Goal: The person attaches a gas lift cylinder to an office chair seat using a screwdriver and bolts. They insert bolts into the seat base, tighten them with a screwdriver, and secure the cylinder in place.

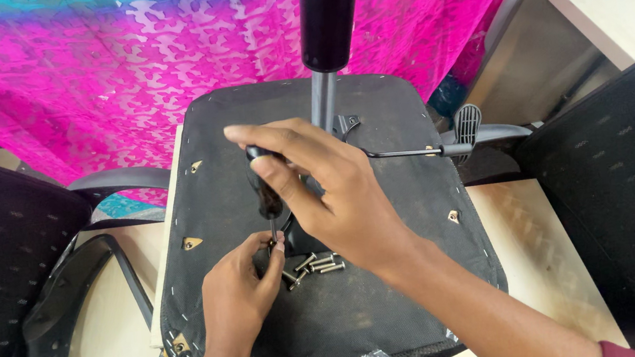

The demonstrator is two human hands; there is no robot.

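Upturned chair seat (396, 290) flat on a pale table (541, 256), black underside up, grey gas cylinder (327, 16) rising from its middle and cut off by the top edge. Right hand (327, 193) clenched round the black handle of a screwdriver (266, 197), shaft pointing straight down; tip hidden behind the left fingers. Left hand (242, 289) pinching at the base of the shaft, apparently steadying a screw there, though the screw itself too small and covered to make out. Mechanism plate under the right palm mostly hidden. Small heap of loose screws (316, 266) lying on the seat just right of the left fingertips, below the right hand. Thin lever (411, 151) with a ribbed paddle running out to the seat's right edge. Both forearms cut off at the bottom edge. Curved black armrest (68, 314) lying at the table's left edge, partly out of view. Dark chair backs (626, 189) crowding both sides, pink patterned cloth (117, 58) behind. Open room only on the bare seat fabric toward the near edge and the strip of table at right.
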